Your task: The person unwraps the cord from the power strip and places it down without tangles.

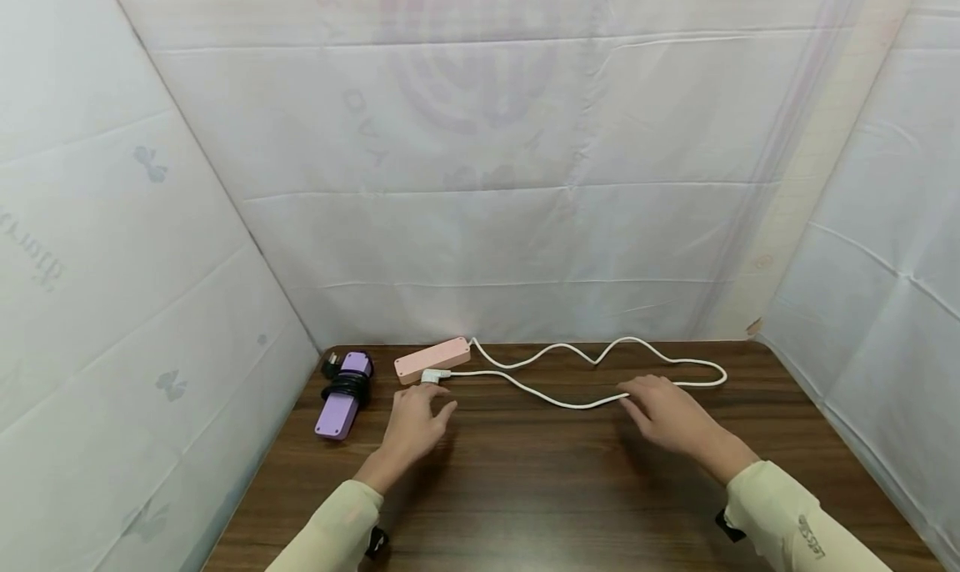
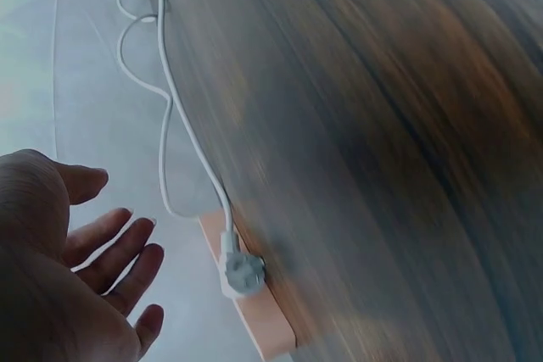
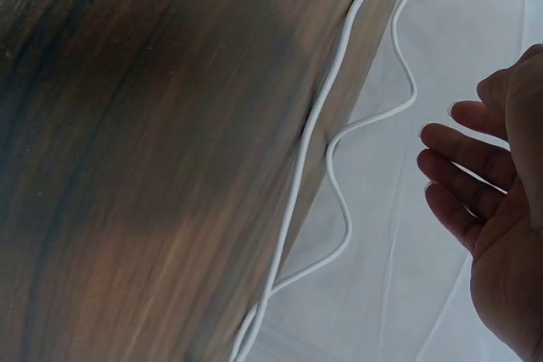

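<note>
Head view: a dark wood-grain table (image 1: 525,489) is enclosed on three sides by white sheeting (image 1: 480,180).

A pink power strip (image 1: 432,359) is seen lying near the back edge of the table, left of centre. Its white cord (image 1: 600,357) runs out from the strip's right end, snakes along the back, loops round at the far right and returns across the table to a white plug (image 1: 433,376), which lies just in front of the strip. Whether plug and strip actually touch cannot be settled from the head view; in the left wrist view the plug (image 2: 240,273) appears pressed against the side of the strip (image 2: 254,320).

The left hand (image 1: 416,426) is held just short of the plug, fingers extended and slightly spread, nothing grasped. The loose, parted fingers (image 2: 110,243) are confirmed by the left wrist view.

The right hand (image 1: 663,413) is placed at the cord's near run, fingertips at or just over it. In the right wrist view the fingers (image 3: 462,158) are shown relaxed and uncurled, with the cord (image 3: 339,125) apart from the palm; nothing is gripped.

A purple power strip (image 1: 342,395), wound with its black cord (image 1: 347,383), is noted at the table's left edge, well apart from both hands.
</note>
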`<state>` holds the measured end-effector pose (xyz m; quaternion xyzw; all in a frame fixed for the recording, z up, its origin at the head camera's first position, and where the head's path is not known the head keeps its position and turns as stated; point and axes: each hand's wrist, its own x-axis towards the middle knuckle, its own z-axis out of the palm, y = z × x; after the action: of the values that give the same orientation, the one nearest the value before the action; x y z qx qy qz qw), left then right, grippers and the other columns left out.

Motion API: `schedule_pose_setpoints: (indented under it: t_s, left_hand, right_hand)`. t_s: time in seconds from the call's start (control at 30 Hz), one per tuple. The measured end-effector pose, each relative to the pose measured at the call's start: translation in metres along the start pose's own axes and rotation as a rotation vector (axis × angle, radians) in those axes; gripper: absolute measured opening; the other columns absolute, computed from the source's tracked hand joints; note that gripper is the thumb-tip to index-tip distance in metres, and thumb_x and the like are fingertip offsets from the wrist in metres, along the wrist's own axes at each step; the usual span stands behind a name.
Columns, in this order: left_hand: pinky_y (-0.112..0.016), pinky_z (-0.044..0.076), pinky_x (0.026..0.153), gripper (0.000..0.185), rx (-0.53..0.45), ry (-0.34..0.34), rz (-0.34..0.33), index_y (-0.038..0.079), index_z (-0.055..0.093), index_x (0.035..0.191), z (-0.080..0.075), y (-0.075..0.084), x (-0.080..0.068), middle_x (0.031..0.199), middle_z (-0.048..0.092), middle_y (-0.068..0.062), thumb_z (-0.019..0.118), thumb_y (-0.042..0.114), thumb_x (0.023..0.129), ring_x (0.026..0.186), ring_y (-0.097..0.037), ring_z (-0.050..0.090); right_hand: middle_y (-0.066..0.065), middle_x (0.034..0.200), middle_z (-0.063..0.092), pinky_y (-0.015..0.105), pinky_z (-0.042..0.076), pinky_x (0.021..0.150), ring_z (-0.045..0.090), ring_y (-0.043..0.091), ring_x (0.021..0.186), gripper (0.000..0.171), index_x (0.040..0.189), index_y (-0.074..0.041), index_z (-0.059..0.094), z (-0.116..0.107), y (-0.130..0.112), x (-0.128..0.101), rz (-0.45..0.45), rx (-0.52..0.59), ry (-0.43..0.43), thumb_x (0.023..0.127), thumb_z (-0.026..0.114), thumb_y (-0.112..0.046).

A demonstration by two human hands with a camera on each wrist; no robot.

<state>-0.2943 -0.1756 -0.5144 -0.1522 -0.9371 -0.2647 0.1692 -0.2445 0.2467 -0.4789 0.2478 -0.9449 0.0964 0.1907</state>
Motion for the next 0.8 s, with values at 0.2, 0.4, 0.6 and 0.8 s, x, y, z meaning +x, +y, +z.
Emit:
schedule_pose_setpoints:
  t_s: [0.2, 0.4, 0.6, 0.8]
  left_hand:
    - [-0.061, 0.049, 0.098, 0.042, 0.113, 0.019, -0.105, -0.002, 0.075, 0.121, -0.014, -0.022, 0.0, 0.117, 0.075, -0.025, 0.08, 0.029, 0.093, 0.111, -0.048, 0.069]
    - [-0.069, 0.041, 0.111, 0.075, 0.165, 0.01, -0.279, -0.021, 0.052, 0.138, -0.038, -0.054, -0.002, 0.142, 0.05, -0.043, 0.08, 0.031, 0.093, 0.131, -0.06, 0.051]
    - [-0.073, 0.038, 0.107, 0.096, 0.281, 0.025, -0.374, -0.032, 0.027, 0.145, -0.056, -0.093, -0.007, 0.142, 0.038, -0.051, 0.078, 0.03, 0.093, 0.13, -0.066, 0.045]
    - [-0.071, 0.046, 0.095, 0.087, 0.373, -0.11, -0.441, -0.037, 0.038, 0.128, -0.065, -0.111, -0.015, 0.117, 0.051, -0.053, 0.073, 0.036, 0.095, 0.111, -0.066, 0.055]
  right_hand:
    - [0.011, 0.106, 0.079, 0.051, 0.06, 0.09, 0.074, 0.031, 0.099, 0.022, 0.116, -0.002, 0.076, 0.002, 0.005, -0.008, 0.013, 0.002, -0.014, 0.096, 0.076, -0.011]
    - [0.014, 0.113, 0.079, 0.055, 0.059, 0.096, 0.075, 0.036, 0.107, 0.022, 0.118, 0.0, 0.075, 0.001, 0.017, -0.021, 0.071, 0.023, -0.038, 0.098, 0.073, -0.01]
    - [0.014, 0.113, 0.079, 0.054, 0.059, 0.094, 0.075, 0.035, 0.106, 0.023, 0.119, 0.0, 0.075, 0.002, 0.026, -0.031, 0.106, 0.028, -0.043, 0.098, 0.073, -0.01]
    - [0.013, 0.108, 0.078, 0.052, 0.06, 0.09, 0.075, 0.033, 0.102, 0.021, 0.116, 0.0, 0.076, 0.002, 0.029, -0.039, 0.135, 0.034, -0.04, 0.097, 0.074, -0.01]
